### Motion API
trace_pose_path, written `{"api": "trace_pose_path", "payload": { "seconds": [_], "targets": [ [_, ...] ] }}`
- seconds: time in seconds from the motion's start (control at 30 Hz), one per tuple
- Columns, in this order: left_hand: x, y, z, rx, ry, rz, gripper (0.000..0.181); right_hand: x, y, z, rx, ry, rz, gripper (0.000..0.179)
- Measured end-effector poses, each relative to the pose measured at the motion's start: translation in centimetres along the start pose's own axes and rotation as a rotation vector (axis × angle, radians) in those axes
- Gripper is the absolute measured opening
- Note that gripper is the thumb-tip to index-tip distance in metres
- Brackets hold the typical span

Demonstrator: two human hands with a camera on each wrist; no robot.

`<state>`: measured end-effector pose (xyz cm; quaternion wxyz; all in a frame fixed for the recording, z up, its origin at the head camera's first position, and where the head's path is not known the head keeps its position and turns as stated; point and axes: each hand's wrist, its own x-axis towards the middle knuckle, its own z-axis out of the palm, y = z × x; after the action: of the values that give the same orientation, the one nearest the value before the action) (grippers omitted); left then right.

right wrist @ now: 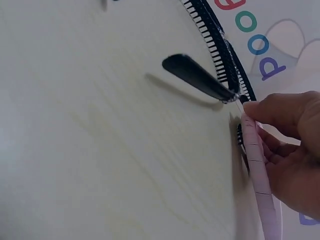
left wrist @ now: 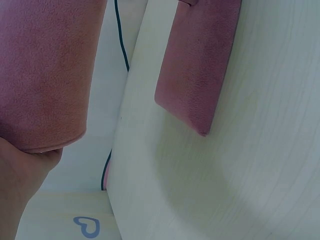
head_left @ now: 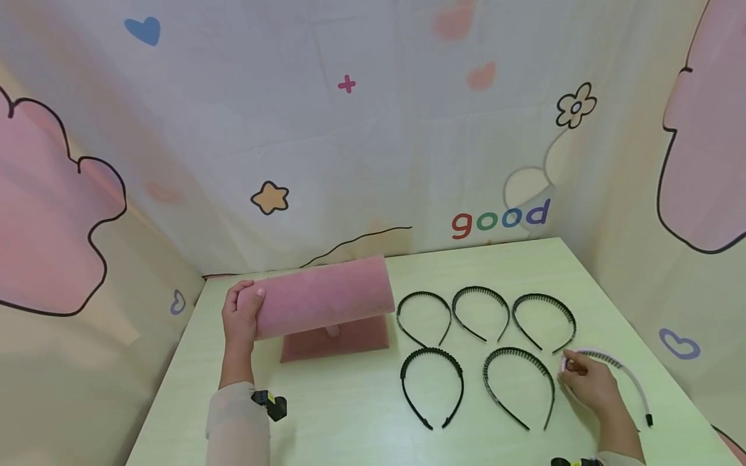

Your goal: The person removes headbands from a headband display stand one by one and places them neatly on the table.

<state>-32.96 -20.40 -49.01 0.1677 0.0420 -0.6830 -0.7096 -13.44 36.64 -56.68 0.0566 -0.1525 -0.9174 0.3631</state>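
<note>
Pale green wood-grain table (head_left: 350, 414), carrying every item listed here, with a cartoon-printed cloth backdrop (head_left: 361, 129) hanging behind its far edge.

Pink velvet headband stand (head_left: 326, 304), a horizontal padded roll on a flat pink base, sitting toward the far left corner of the table. The left hand (head_left: 240, 318) is gripping the roll's left end, fingers curling over the top and thumb pressing the end face; the left wrist view is showing the palm against that end.

Five black toothed plastic headbands, lying flat in the middle of the table with open ends facing the near edge: three in the far row (head_left: 424, 317) (head_left: 480, 312) (head_left: 544, 320), two in the near row (head_left: 432, 385) (head_left: 519, 385), none touching its neighbour.

Pale pink headband with black tips (head_left: 620, 382), lying at the right end of the near row, close to the table's right edge. The right hand (head_left: 588, 383) is pinching its left end between thumb and curled fingers (right wrist: 280, 112), lifting that end slightly off the table.
</note>
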Motion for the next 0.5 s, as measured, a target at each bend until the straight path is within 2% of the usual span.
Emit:
{"api": "trace_pose_path", "payload": {
  "seconds": [0.1, 0.23, 0.43, 0.5],
  "targets": [
    [0.0, 0.0, -0.1, 0.008, -0.004, -0.013, 0.039, 0.1, 0.5, -0.3, 0.02, -0.045, 0.001, 0.054],
    [-0.1, 0.1, -0.2, 0.024, -0.003, -0.031, 0.039, 0.1, 1.1, -0.5, 0.072, -0.063, -0.018, 0.06],
    [-0.1, 0.0, -0.5, 0.015, 0.005, -0.007, 0.04, 0.6, 1.3, -0.1, 0.152, -0.08, -0.043, 0.066],
    [-0.2, 0.1, -0.5, 0.021, 0.007, 0.001, 0.04, 0.7, 1.4, 0.0, 0.149, -0.073, -0.048, 0.065]
  ]
}}
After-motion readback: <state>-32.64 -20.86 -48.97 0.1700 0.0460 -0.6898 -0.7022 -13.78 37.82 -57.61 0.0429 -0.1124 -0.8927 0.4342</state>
